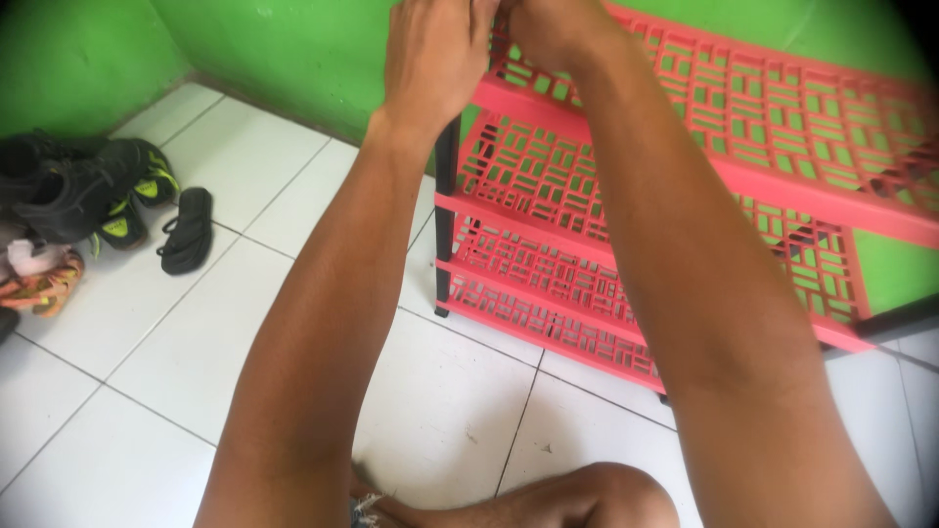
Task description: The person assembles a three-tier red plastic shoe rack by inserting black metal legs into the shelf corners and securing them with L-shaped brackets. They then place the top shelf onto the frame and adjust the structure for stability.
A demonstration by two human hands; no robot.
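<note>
A bare knee [597,494] sits low over the white tile floor [176,342]. Both arms reach up. The left hand [435,54] and right hand [558,29] meet at the top corner of the red plastic shoe rack [548,176]; their grip is cut off, so I cannot tell. Far left of the hands lie black shoes [78,186] and a black sandal [188,230].

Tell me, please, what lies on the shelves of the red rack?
The shelves of the red rack show nothing on them; the left hand and right hand cover the top corner.
</note>
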